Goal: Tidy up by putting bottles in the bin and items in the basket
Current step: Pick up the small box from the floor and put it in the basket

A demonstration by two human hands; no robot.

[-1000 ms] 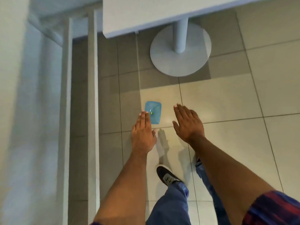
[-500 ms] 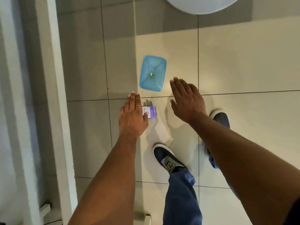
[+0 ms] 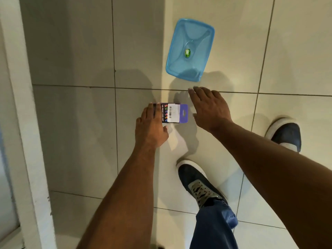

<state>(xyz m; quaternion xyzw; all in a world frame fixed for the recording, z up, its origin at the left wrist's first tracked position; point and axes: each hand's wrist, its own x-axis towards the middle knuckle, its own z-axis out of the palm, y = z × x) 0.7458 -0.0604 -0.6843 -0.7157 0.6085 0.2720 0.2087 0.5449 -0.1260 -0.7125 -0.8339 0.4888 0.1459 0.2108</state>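
Head view, looking straight down at a tiled floor (image 3: 296, 51). Two items lie on the tiles: a small purple box (image 3: 175, 114) with a white barcode label facing up, and beyond it a blue plastic container (image 3: 190, 50), upside down or lidded, with a green sticker at its centre. The two items are near each other but not touching.

Left hand (image 3: 150, 126): extended over the left end of the box, fingers straight and together, fingertips covering that end. Whether the palm side presses on the box or only hovers above it cannot be determined. No curl or pinch is visible; the hand holds nothing.

Right hand (image 3: 209, 108): spread flat, fingers relaxed, positioned just beside the right end of the box and short of the container. It holds nothing. Judged purpose: the two hands bracket the box so it can be lifted from both ends, or the right hand is bound for the container.

The hands are apart, with the box between them.

Both shoes (image 3: 199, 184) stand on the tiles close behind the box, consistent with a person bending to floor level. A white frame (image 3: 27, 123) runs along the left edge.

Neither bin nor basket is in view; both items remain uncollected.
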